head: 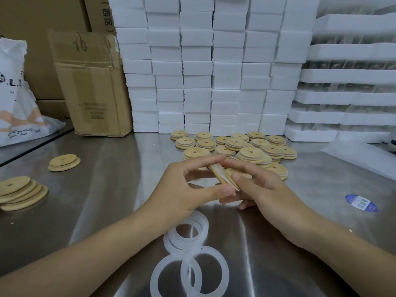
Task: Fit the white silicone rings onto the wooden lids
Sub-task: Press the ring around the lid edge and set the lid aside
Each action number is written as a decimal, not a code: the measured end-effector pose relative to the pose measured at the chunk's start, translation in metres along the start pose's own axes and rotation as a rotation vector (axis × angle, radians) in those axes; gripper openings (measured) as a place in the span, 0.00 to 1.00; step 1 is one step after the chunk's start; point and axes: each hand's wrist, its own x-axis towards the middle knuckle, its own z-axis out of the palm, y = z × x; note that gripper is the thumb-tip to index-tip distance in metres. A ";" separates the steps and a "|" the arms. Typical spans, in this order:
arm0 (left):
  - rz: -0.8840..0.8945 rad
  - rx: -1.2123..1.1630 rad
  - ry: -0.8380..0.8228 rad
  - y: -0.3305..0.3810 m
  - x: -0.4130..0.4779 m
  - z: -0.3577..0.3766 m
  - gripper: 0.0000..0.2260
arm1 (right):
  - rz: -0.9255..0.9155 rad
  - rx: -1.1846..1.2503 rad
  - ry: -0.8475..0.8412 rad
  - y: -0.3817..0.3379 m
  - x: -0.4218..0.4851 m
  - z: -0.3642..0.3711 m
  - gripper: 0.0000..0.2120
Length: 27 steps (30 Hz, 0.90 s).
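Both hands hold one round wooden lid (221,175) edge-on above the steel table (111,189), with a white silicone ring showing along its rim. My left hand (190,187) pinches the lid's near side between thumb and fingers. My right hand (257,185) grips its far side, thumb on top. Several loose white silicone rings (188,251) lie overlapping on the table just in front of my wrists. A pile of wooden lids (237,146) with centre holes sits behind my hands. Another stack of lids (21,192) lies at the far left, and two lie stacked apart (64,162).
White foam boxes (203,67) are stacked as a wall at the back, with foam trays (351,73) to the right. A cardboard carton (94,86) and a white plastic bag (19,99) stand at the back left. A blue oval sticker (361,203) lies on the table at right.
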 end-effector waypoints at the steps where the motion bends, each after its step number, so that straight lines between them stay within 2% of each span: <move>1: 0.018 0.006 0.034 -0.001 0.000 0.000 0.26 | -0.012 -0.006 0.003 0.000 0.000 0.000 0.14; 4: 0.059 0.055 0.084 -0.005 0.000 -0.001 0.30 | -0.075 -0.077 -0.003 -0.001 -0.002 0.002 0.15; 7: 0.097 0.250 0.124 -0.007 -0.003 -0.001 0.32 | -0.112 -0.147 -0.007 0.000 -0.004 0.003 0.22; 9: 0.119 0.329 0.134 -0.007 -0.004 0.000 0.32 | -0.130 -0.139 -0.005 0.001 -0.005 0.003 0.21; 14: 0.178 0.345 0.113 -0.006 -0.005 -0.002 0.32 | -0.138 -0.061 -0.011 0.001 -0.006 0.002 0.20; 19: 0.145 0.328 0.101 -0.003 -0.005 -0.004 0.33 | -0.140 -0.041 0.013 -0.001 -0.006 0.000 0.23; 24: 0.188 0.360 0.112 -0.003 -0.006 -0.004 0.32 | -0.158 -0.069 -0.001 -0.004 -0.007 0.001 0.18; 27: 0.251 0.435 0.161 -0.004 -0.006 -0.002 0.32 | -0.266 -0.149 0.077 -0.003 -0.010 0.007 0.12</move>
